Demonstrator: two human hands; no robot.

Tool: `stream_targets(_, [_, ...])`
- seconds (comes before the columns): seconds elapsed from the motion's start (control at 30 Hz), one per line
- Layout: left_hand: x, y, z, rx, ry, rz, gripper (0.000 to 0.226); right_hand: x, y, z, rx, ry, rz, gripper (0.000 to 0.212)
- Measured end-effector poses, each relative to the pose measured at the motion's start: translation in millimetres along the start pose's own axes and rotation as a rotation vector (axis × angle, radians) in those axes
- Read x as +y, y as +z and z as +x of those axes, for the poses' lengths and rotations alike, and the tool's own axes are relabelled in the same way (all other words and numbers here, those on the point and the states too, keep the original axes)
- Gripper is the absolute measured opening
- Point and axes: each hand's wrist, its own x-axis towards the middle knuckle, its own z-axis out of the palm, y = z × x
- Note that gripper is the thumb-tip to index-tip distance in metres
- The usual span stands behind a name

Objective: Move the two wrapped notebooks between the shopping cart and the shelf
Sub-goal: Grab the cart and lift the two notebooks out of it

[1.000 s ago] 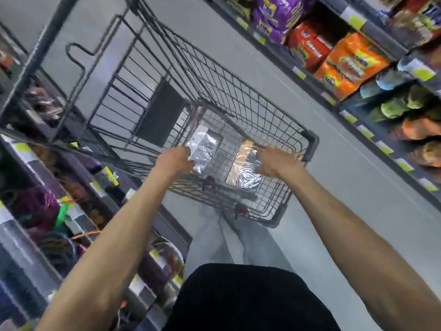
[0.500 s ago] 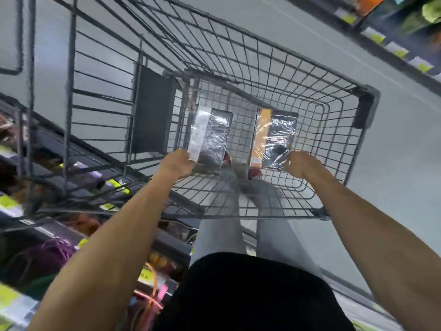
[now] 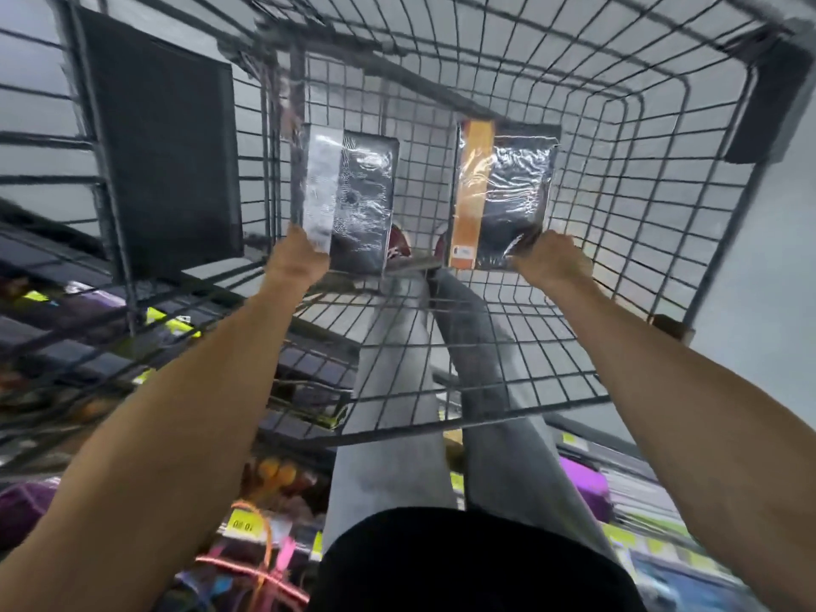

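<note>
Where the dark grey wire shopping cart [image 3: 618,192] fills most of the view, its basket is seen from above, with one flat black panel [image 3: 163,161] on its left wall and one black corner bumper [image 3: 768,108] at the upper right. Below and to the left of the cart runs a blurred store shelf [image 3: 66,329] of purple, orange and pink goods. Through the wire floor show the person's two legs in grey trousers [image 3: 388,390] and two red shoes [image 3: 399,247].

Two wrapped notebooks sit inside the basket, side by side and apart, both upright in the view. The white-striped dark notebook [image 3: 362,187] is on the left: a dark cover with a pale white band down its left edge, all under glossy, crinkled clear film. The orange-striped dark notebook [image 3: 516,187] is on the right, with the same dark cover and shiny film and an orange band down its left edge. A small label sits at the foot of that band, too small to read. Whether either notebook touches the cart floor cannot be told.

Both hands are clamped: the left hand [image 3: 296,260] grips the near left corner of the white-striped notebook, and the right hand [image 3: 552,262] grips the near right corner of the orange-striped one.

One yellow price tag [image 3: 242,525] on the shelf bears digits too blurred to read with certainty.
</note>
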Motion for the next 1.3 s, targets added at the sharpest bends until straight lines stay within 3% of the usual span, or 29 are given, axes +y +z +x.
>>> stream_targets(0.2, [-2, 22, 17, 0.035, -0.085, -0.115, 0.075, 4, 18, 18, 0.022, 0.061, 0.06, 0.071])
stream_targets(0.47, [-12, 33, 43, 0.074, -0.129, -0.236, 0.085, 3, 29, 23, 0.154, 0.044, -0.018, 0.086])
stream_targets(0.7, [-17, 37, 54, -0.019, -0.187, -0.217, 0.095, 3, 33, 27, 0.098, 0.176, 0.245, 0.096])
stream_targets(0.87, [-22, 42, 49, -0.095, -0.189, -0.251, 0.116, 7, 35, 24, 0.056, 0.184, 0.319, 0.104])
stream_targets(1.03, [-20, 36, 31, -0.098, -0.167, -0.259, 0.099, 10, 30, 6, 0.05, 0.138, 0.464, 0.084])
stream_targets(1.2, [-20, 23, 10, -0.124, -0.119, -0.289, 0.051, 22, 33, -9, 0.049, 0.064, 0.586, 0.05])
stream_targets(1.3, [-18, 12, -7, -0.11, -0.066, -0.292, 0.04, 23, 27, -25, 0.049, 0.02, 0.606, 0.043])
